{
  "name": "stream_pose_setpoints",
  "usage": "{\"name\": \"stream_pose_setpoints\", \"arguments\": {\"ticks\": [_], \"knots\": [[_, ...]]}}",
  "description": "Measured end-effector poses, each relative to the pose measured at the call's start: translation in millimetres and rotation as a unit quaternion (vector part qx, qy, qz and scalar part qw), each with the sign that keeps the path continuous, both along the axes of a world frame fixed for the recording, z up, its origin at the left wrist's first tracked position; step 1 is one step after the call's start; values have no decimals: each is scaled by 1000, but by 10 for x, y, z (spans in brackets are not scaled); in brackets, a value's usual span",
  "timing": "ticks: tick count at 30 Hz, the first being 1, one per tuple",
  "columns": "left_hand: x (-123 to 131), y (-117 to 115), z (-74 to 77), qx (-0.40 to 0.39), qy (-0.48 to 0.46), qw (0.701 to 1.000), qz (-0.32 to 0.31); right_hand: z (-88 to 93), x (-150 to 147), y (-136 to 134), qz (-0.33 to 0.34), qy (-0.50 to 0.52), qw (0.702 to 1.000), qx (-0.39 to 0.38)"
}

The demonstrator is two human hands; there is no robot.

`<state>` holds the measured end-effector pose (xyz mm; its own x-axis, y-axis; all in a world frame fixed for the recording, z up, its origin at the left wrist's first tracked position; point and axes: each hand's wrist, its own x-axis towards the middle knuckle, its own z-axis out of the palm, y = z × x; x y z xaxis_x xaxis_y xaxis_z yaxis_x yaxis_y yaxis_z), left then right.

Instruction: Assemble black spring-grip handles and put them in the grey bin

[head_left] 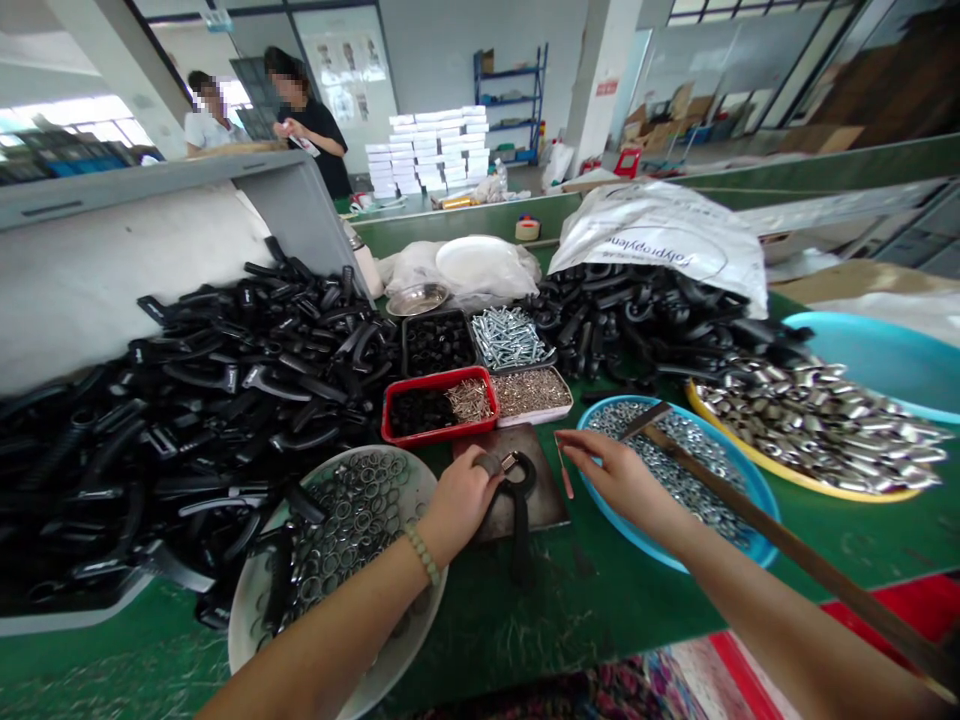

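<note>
My left hand point(463, 500), with a beaded bracelet at the wrist, is closed at the ring end of a black plastic handle point(520, 525). The handle lies over a flat metal plate point(551, 490). A small shiny metal piece point(511, 461) shows at its ring, beside my fingertips. To the right, my right hand point(611, 470) pinches a thin copper-coloured rod point(565, 478) that points down at the plate's edge. Beneath that hand stands a blue basin point(769, 550) of small metal parts, with a wooden-handled hammer point(720, 490) across it.
On the left are a bowl point(244, 640) of metal rings and a heap of black handles point(225, 390). Behind the plate stand a red tray point(439, 433) and a tray of screws point(510, 337). A yellow basin point(795, 468) holds metal sleeves. Two people stand in the background.
</note>
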<state>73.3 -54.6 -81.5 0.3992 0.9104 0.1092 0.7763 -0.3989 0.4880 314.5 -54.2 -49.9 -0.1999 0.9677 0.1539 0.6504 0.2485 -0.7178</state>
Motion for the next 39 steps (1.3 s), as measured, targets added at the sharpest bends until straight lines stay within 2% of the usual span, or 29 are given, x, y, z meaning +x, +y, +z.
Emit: {"name": "stream_pose_setpoints", "arguments": {"ticks": [6, 9, 11, 13, 16, 19, 24, 31, 34, 39], "knots": [[-4, -53, 23, -19, 41, 999, -22, -22, 257, -82, -34, -50, 998, 27], [-16, -85, 30, -53, 57, 996, -36, -56, 434, -132, -36, -112, 990, 73], [-17, -100, 25, -61, 69, 994, -52, -98, 624, -156, -54, -192, 972, 123], [-12, -111, 12, -49, 86, 993, -69, -165, 866, -163, -101, -296, 938, 147], [-11, -131, -13, -11, 122, 988, -92, -308, 1231, -157, -154, -416, 890, 101], [-21, -157, -35, 37, 161, 979, -119, -453, 1455, -154, -133, -445, 884, 57], [-29, -171, -66, 67, 171, 974, -130, -563, 1489, -144, -123, -435, 890, 54], [-70, -219, -115, 55, 125, 985, -107, -523, 1419, -160, -126, -433, 890, 74], [-46, -208, -72, 36, 94, 992, -77, -495, 1392, -167, -131, -435, 889, 64], [37, -93, 75, -20, 66, 998, 9, -480, 1401, -163, -132, -414, 899, 47]]}}
